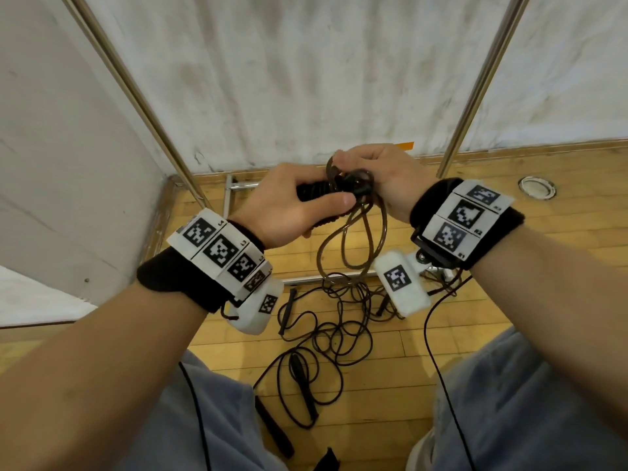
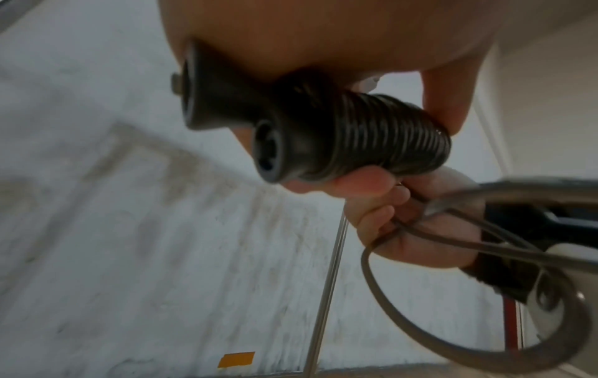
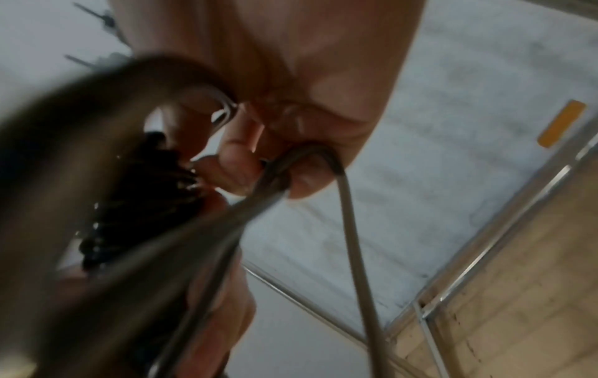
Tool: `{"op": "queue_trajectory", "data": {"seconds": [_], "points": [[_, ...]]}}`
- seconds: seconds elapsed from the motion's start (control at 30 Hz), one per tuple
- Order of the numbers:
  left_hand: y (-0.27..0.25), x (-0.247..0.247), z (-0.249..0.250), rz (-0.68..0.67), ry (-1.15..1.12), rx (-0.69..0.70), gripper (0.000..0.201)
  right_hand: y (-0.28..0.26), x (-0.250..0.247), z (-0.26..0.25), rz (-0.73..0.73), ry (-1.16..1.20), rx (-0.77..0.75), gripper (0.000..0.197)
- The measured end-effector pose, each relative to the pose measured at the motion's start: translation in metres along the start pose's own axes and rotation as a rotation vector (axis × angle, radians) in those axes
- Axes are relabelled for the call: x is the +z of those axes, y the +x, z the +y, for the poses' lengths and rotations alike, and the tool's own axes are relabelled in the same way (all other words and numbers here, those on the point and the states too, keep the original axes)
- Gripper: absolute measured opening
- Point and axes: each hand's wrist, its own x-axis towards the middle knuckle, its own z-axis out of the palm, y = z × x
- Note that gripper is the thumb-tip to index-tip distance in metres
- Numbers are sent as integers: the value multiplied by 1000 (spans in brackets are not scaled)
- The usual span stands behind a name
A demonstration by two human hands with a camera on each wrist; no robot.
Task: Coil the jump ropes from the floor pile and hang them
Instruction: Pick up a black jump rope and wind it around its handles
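My left hand (image 1: pixel 299 202) grips a pair of black jump-rope handles (image 2: pixel 284 133) with brown cord wound tightly round them (image 2: pixel 398 138). My right hand (image 1: pixel 377 175) pinches that cord (image 3: pixel 310 158) just beside the handles. Loose loops of the brown cord (image 1: pixel 353 239) hang below both hands. On the wooden floor underneath lies the pile of black jump ropes (image 1: pixel 339 328), tangled, with black handles (image 1: pixel 302 385) among them.
Two slanted metal poles (image 1: pixel 142 100) (image 1: pixel 475 96) of a rack rise on either side against a white wall. The rack's base bars (image 1: pixel 238 186) lie on the floor. A round metal floor fitting (image 1: pixel 537 186) sits at right. My grey-trousered knees (image 1: pixel 509 402) frame the pile.
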Motion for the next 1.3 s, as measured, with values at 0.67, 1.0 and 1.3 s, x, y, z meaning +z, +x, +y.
{"op": "queue_trajectory", "data": {"seconds": [0.67, 1.0, 1.3], "points": [[24, -42, -15, 600, -154, -297, 45, -6, 29, 11, -18, -182, 78, 8], [18, -84, -33, 895, -295, -414, 29, -1, -1, 45, 262, -216, 275, 42], [12, -47, -36, 298, 104, -542, 38, -6, 40, 22, 394, -571, -105, 79]]}}
